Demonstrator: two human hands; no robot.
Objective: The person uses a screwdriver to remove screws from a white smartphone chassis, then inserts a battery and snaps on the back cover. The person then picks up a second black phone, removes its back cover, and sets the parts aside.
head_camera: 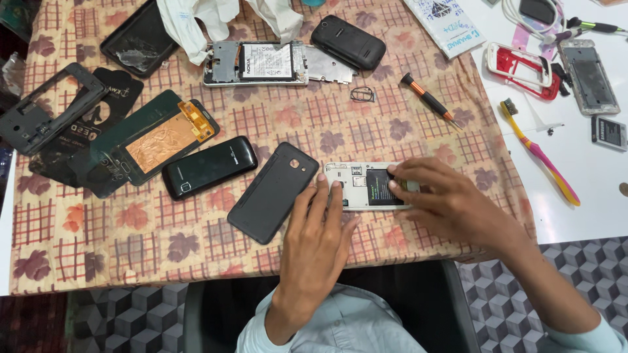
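An opened white phone (356,186) lies back-up near the table's front edge, its black battery (379,188) showing. My left hand (317,232) rests flat, fingertips pressing the phone's left end. My right hand (451,202) covers the phone's right end, fingers touching the battery. A black back cover (271,191) lies just left of the phone, beside my left fingers.
A flowered checked cloth (98,229) covers the table. On it lie a black phone (209,167), a panel with copper foil (163,138), a black frame (46,108), an opened phone with battery (258,63), another black phone (348,42), a screwdriver (428,98), and at the right a toothbrush (540,153).
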